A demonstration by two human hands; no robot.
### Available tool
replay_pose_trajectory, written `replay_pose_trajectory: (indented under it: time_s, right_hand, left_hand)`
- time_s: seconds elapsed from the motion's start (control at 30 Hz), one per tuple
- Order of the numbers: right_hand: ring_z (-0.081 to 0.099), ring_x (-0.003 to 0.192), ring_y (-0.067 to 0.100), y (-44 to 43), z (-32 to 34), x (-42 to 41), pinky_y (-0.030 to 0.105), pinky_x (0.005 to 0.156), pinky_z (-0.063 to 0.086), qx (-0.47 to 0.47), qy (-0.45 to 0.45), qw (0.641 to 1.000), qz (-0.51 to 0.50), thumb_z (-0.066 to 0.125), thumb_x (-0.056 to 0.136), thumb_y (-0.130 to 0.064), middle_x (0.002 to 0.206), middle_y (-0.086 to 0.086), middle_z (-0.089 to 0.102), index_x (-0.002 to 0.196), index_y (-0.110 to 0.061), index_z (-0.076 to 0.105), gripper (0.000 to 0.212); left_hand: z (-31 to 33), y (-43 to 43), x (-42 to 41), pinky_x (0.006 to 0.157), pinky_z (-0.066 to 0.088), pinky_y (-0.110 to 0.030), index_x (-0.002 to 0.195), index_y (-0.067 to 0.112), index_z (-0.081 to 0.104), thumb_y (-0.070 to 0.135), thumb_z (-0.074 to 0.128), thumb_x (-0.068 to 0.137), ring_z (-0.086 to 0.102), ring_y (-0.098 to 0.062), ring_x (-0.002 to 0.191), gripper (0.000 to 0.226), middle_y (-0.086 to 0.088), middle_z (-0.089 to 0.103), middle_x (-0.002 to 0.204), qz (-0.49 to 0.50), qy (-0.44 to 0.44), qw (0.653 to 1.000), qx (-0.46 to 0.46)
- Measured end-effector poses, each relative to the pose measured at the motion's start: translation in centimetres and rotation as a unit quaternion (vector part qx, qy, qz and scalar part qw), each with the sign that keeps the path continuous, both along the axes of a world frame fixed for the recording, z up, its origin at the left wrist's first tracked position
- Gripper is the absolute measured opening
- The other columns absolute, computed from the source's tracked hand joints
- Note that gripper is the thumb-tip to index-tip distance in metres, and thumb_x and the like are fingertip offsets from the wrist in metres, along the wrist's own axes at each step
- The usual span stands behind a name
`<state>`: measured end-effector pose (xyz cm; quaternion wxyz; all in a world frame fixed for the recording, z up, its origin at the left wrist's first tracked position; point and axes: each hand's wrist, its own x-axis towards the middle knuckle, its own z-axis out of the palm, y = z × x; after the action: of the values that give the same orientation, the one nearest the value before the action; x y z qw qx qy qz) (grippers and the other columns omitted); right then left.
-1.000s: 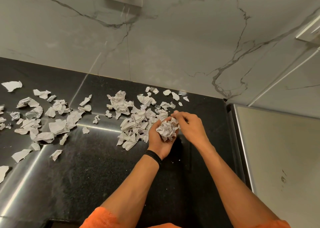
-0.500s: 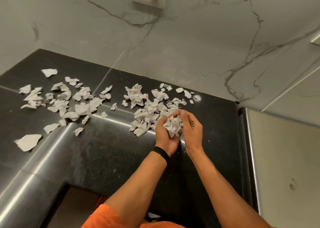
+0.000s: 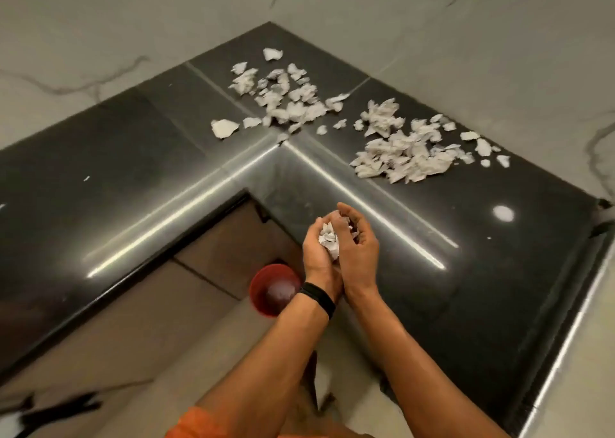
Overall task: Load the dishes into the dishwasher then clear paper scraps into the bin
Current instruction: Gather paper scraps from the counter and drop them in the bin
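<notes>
Holding wad of paper scraps (image 3: 327, 238) cupped between left hand (image 3: 316, 251) and right hand (image 3: 362, 248), fingers curled round it, over inner corner of bench (image 3: 482, 254). Shift over red bin (image 3: 266, 301) on floor, just beside left wrist. Lower close to mouth, then part palms so nothing flutters off. Afterwards gather loose scraps (image 3: 406, 158) lying far back on bench.

Left hand (image 3: 316, 254) and right hand (image 3: 361, 254) carried the paper wad (image 3: 327, 238) back, seemingly toward the bin (image 3: 255, 287).
</notes>
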<state>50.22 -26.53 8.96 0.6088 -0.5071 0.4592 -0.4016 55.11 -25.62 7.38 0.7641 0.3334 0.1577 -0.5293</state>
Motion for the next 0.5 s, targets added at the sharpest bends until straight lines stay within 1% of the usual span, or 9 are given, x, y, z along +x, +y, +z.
replay_pose_trajectory:
  time_s: [0.03, 0.1, 0.17, 0.2, 0.27, 0.33, 0.4, 0.43, 0.5]
  right_hand:
    - [0.070, 0.108, 0.016, 1.9, -0.6, 0.2, 0.049, 0.098, 0.056, 0.008, 0.003, 1.000, 0.024, 0.074, 0.089, -0.036, 0.117, 0.000, 0.072, 0.116, -0.029, 0.072, 0.029]
    - [0.070, 0.108, 0.016, 5.1, -2.1, 0.4, 0.049, 0.098, 0.056, 0.033, 0.006, 0.998, 0.059, 0.072, 0.094, -0.024, 0.117, -0.001, 0.072, 0.117, -0.026, 0.072, 0.023]
    - [0.070, 0.107, 0.015, 8.1, -3.6, 1.0, 0.049, 0.096, 0.057, 0.057, 0.019, 0.994, 0.088, 0.070, 0.096, -0.019, 0.117, -0.002, 0.073, 0.116, -0.027, 0.071, 0.022]
    - [0.070, 0.107, 0.015, 9.4, -4.4, 1.4, 0.049, 0.096, 0.057, 0.071, 0.032, 0.992, 0.096, 0.069, 0.097, -0.018, 0.116, -0.002, 0.073, 0.116, -0.028, 0.072, 0.021]
    - [0.071, 0.107, 0.018, 10.8, -6.9, 2.3, 0.051, 0.097, 0.056, 0.090, 0.031, 0.990, 0.104, 0.067, 0.098, -0.015, 0.114, 0.001, 0.074, 0.114, -0.024, 0.073, 0.019]
    - [0.071, 0.105, 0.020, 11.7, -10.0, 3.6, 0.051, 0.098, 0.055, 0.123, 0.051, 0.985, 0.109, 0.065, 0.099, -0.015, 0.112, 0.005, 0.075, 0.113, -0.020, 0.073, 0.017]
    - [0.072, 0.103, 0.018, 12.0, -13.8, 4.9, 0.043, 0.095, 0.058, 0.170, 0.056, 0.979, 0.100, 0.063, 0.100, -0.015, 0.110, 0.005, 0.075, 0.114, -0.016, 0.073, 0.017]
    - [0.073, 0.100, 0.015, 11.8, -15.8, 5.8, 0.037, 0.090, 0.059, 0.192, 0.057, 0.975, 0.094, 0.062, 0.100, -0.015, 0.107, 0.003, 0.076, 0.115, -0.015, 0.073, 0.018]
    - [0.073, 0.094, 0.010, 11.4, -21.0, 7.6, 0.030, 0.085, 0.058, 0.228, 0.066, 0.968, 0.088, 0.061, 0.101, -0.018, 0.102, -0.003, 0.076, 0.112, -0.018, 0.074, 0.016]
  left_hand:
    - [-0.7, 2.1, 0.2, 0.074, 0.059, -0.030, 0.116, 0.007, 0.062, 0.033, 0.042, 0.104, 0.067, -0.025, 0.086, 0.035, -0.013, 0.065, 0.100, 0.022, -0.004, 1.000, 0.015]
    - [-1.6, 5.9, 0.4, 0.072, 0.060, -0.031, 0.114, 0.007, 0.063, 0.033, 0.040, 0.105, 0.068, -0.024, 0.084, 0.036, -0.013, 0.066, 0.098, 0.038, -0.010, 0.998, 0.042]
    - [-3.1, 9.3, 0.8, 0.070, 0.060, -0.030, 0.112, 0.006, 0.065, 0.033, 0.039, 0.105, 0.069, -0.024, 0.081, 0.038, -0.014, 0.068, 0.096, 0.060, -0.013, 0.995, 0.081]
    - [-4.0, 10.7, 1.0, 0.071, 0.060, -0.031, 0.115, 0.006, 0.065, 0.033, 0.039, 0.105, 0.068, -0.025, 0.083, 0.039, -0.014, 0.068, 0.098, 0.071, -0.016, 0.992, 0.102]
    - [-6.3, 12.5, 1.9, 0.080, 0.056, -0.033, 0.122, 0.005, 0.062, 0.032, 0.039, 0.105, 0.065, -0.025, 0.089, 0.040, -0.015, 0.066, 0.104, 0.087, -0.027, 0.985, 0.144]
    - [-9.8, 13.7, 2.9, 0.091, 0.053, -0.036, 0.122, 0.005, 0.063, 0.032, 0.040, 0.105, 0.064, -0.028, 0.097, 0.040, -0.018, 0.065, 0.112, 0.102, -0.022, 0.978, 0.178]
    - [-14.0, 14.1, 4.0, 0.108, 0.047, -0.044, 0.127, 0.005, 0.063, 0.034, 0.042, 0.104, 0.062, -0.033, 0.109, 0.042, -0.022, 0.063, 0.122, 0.101, -0.002, 0.973, 0.207]
    - [-15.8, 14.0, 4.7, 0.112, 0.044, -0.046, 0.128, 0.005, 0.062, 0.035, 0.042, 0.105, 0.062, -0.034, 0.112, 0.043, -0.022, 0.064, 0.123, 0.106, 0.010, 0.970, 0.217]
    - [-21.0, 13.6, 6.4, 0.111, 0.043, -0.044, 0.131, 0.005, 0.061, 0.036, 0.041, 0.106, 0.065, -0.030, 0.105, 0.045, -0.019, 0.067, 0.118, 0.119, 0.019, 0.966, 0.229]
